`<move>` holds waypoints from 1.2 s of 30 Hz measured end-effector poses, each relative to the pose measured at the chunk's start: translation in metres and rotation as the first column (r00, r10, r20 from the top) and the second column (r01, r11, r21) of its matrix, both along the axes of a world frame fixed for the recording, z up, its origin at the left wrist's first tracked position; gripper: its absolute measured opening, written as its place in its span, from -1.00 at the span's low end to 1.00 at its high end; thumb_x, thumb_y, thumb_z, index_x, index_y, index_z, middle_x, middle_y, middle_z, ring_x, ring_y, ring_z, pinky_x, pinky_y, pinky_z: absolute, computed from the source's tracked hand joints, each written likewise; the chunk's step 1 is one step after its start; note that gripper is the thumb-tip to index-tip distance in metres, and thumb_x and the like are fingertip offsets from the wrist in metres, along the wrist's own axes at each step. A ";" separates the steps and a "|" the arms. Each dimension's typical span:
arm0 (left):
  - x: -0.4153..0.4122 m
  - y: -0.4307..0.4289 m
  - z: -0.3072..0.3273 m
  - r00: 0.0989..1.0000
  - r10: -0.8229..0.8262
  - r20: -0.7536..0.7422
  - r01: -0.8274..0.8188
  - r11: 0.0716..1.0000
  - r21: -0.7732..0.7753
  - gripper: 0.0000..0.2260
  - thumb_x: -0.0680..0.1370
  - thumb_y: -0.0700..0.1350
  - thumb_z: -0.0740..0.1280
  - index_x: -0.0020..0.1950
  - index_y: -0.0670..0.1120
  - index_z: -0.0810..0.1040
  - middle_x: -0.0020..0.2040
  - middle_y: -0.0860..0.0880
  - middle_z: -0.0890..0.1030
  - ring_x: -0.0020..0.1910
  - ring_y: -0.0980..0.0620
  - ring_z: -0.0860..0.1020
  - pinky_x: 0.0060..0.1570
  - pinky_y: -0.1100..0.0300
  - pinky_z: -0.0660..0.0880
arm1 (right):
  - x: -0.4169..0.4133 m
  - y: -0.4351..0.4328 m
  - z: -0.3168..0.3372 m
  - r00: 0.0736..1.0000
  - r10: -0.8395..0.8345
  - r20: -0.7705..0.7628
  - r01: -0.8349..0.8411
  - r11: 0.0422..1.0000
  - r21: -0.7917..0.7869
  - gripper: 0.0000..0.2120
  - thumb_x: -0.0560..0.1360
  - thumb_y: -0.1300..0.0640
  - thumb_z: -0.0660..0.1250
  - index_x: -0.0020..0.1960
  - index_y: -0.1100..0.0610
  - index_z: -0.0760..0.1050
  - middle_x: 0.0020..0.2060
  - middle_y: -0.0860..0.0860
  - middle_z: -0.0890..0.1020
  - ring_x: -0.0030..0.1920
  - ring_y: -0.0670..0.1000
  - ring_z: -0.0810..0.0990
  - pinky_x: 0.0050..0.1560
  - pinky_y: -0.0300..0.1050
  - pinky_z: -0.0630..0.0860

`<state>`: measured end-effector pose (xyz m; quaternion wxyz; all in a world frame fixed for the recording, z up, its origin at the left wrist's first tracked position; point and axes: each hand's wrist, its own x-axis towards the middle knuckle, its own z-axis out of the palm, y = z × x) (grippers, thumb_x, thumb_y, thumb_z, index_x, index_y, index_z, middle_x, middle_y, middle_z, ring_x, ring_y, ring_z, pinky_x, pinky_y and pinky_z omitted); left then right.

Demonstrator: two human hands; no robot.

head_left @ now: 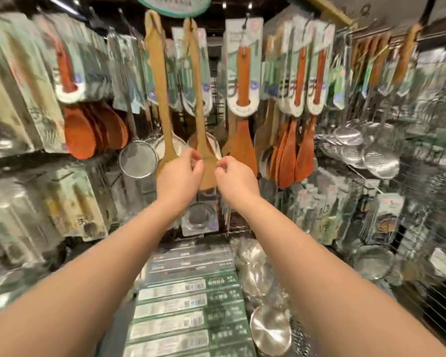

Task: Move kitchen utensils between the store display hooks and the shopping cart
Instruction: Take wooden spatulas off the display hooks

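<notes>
1. head view: the left hand (179, 176) and the right hand (237, 177) are up near the middle, side by side and just apart. both have curled fingers. the picture is blurry, so i cannot tell if they pinch something or only hang close to it.
2. the task's thing looks like the pale wooden spatula (200, 104). it hangs from its hook at 12 o'clock. its flat end sits between the two hands.
3. a second wooden spatula (159, 81) hangs just on the 9 o'clock side. its flat end is behind the left hand. that hand might grab the wrong one, or bump it and make it swing.
4. i think the spatula has to go up and off the hook first. if it is pulled straight down, the top could catch and the hook could bend.
5. any hold would be at the low flat end only. the long handle could tip over and knock the red-brown spatula in its card pack (243, 148) at 3 o'clock.
6. a mesh strainer (138, 161) hangs near the left hand at 9 o'clock. a wrist could nudge it loose.
7. green boxes (180, 305) and steel lids (271, 331) lie below the arms at 6 o'clock. a dropped spatula would land on them. i see no cart for sure.
</notes>
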<state>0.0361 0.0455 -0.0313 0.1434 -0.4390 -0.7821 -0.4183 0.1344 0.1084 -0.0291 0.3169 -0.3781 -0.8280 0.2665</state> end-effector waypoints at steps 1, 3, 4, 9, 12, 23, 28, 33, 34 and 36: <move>-0.012 0.001 0.006 1.000 0.022 0.006 -0.023 1.000 0.005 -0.80 0.57 -0.03 0.19 0.12 -0.07 0.49 -0.04 -0.11 0.63 0.01 -0.17 0.55 -0.10 0.06 0.41 | -0.009 0.004 0.004 1.000 -0.003 0.002 0.003 1.000 -0.002 -0.70 0.57 0.09 0.09 0.25 0.04 0.44 0.14 0.07 0.59 0.14 0.14 0.52 0.19 0.07 0.44; -0.035 0.005 0.017 0.998 0.054 0.021 -0.055 0.998 0.018 -0.78 0.57 -0.02 0.18 0.14 -0.08 0.46 -0.02 -0.10 0.62 0.02 -0.18 0.54 -0.10 0.05 0.41 | -0.023 0.017 0.014 1.000 -0.014 -0.014 0.014 1.000 -0.009 -0.72 0.57 0.09 0.09 0.22 0.05 0.44 0.10 0.07 0.60 0.10 0.14 0.54 0.11 0.01 0.47; -0.046 0.008 0.023 0.998 0.068 0.013 -0.068 0.997 0.021 -0.77 0.57 -0.02 0.19 0.16 -0.10 0.43 0.01 -0.10 0.60 0.02 -0.18 0.54 -0.09 0.04 0.42 | -0.030 0.025 0.021 0.999 -0.023 -0.027 0.022 1.000 -0.010 -0.73 0.57 0.08 0.10 0.22 0.06 0.43 0.10 0.08 0.59 0.10 0.14 0.54 0.05 -0.02 0.47; -0.081 0.026 0.046 0.984 0.176 -0.012 -0.176 0.984 0.022 -0.55 0.52 0.05 0.31 0.31 -0.14 0.34 0.21 -0.15 0.47 0.14 -0.18 0.49 -0.06 0.06 0.38 | -0.062 0.067 0.053 0.999 -0.037 -0.029 0.037 0.999 -0.007 -0.68 0.57 0.02 0.15 0.27 0.12 0.38 0.17 0.11 0.56 0.18 0.15 0.51 0.08 -0.05 0.41; -0.095 0.043 0.053 0.982 0.180 0.061 -0.180 0.984 -0.002 -0.45 0.50 0.08 0.34 0.38 -0.15 0.28 0.26 -0.15 0.44 0.19 -0.19 0.47 0.05 -0.02 0.43 | -0.084 0.084 0.065 0.999 -0.025 -0.033 0.025 1.000 -0.012 -0.63 0.54 -0.03 0.19 0.27 0.14 0.37 0.19 0.10 0.54 0.19 0.15 0.50 0.09 -0.07 0.40; -0.117 0.065 0.052 0.972 0.080 0.223 -0.093 0.994 0.048 -0.71 0.54 0.07 0.24 0.05 -0.13 0.52 -0.06 -0.06 0.59 -0.02 -0.11 0.55 -0.08 0.08 0.45 | -0.131 0.107 0.061 0.995 -0.053 -0.081 0.051 0.998 -0.029 -0.63 0.51 -0.07 0.27 0.19 0.14 0.43 0.10 0.07 0.58 0.12 0.15 0.55 -0.01 -0.07 0.42; -0.119 0.068 0.047 0.943 -0.035 0.331 -0.012 0.990 0.139 -0.77 0.57 -0.02 0.20 -0.03 -0.17 0.51 -0.14 -0.12 0.64 -0.13 -0.08 0.60 -0.09 0.06 0.51 | -0.135 0.106 0.055 0.995 -0.057 -0.086 0.054 0.998 -0.039 -0.60 0.54 -0.03 0.23 0.28 0.17 0.39 0.15 0.10 0.57 0.15 0.16 0.53 0.00 -0.08 0.42; -0.113 0.064 0.045 0.909 -0.127 0.397 0.046 0.977 0.207 -0.82 0.59 -0.07 0.18 -0.03 -0.15 0.49 -0.21 -0.13 0.64 -0.18 -0.08 0.63 -0.04 0.02 0.54 | -0.133 0.098 0.055 0.997 -0.030 -0.065 0.025 0.997 -0.079 -0.64 0.52 0.02 0.19 0.25 0.16 0.43 0.10 0.10 0.58 0.10 0.15 0.54 -0.06 -0.11 0.39; -0.112 0.062 0.045 0.903 -0.141 0.405 0.055 0.975 0.215 -0.83 0.60 -0.07 0.18 -0.03 -0.14 0.49 -0.24 -0.11 0.63 -0.20 -0.07 0.62 -0.02 0.01 0.55 | -0.132 0.096 0.055 0.995 -0.022 -0.094 0.012 0.995 -0.101 -0.66 0.51 0.02 0.19 0.22 0.15 0.46 0.06 0.09 0.60 0.07 0.14 0.57 -0.05 -0.08 0.44; -0.109 0.059 0.045 0.891 -0.166 0.422 0.071 0.970 0.231 -0.84 0.60 -0.07 0.19 -0.03 -0.14 0.49 -0.29 -0.07 0.61 -0.26 -0.03 0.60 -0.02 0.00 0.56 | -0.130 0.094 0.053 0.979 0.002 -0.202 -0.036 0.986 -0.165 -0.71 0.48 0.04 0.20 0.13 0.14 0.50 -0.07 0.07 0.65 -0.05 0.09 0.63 0.00 -0.03 0.55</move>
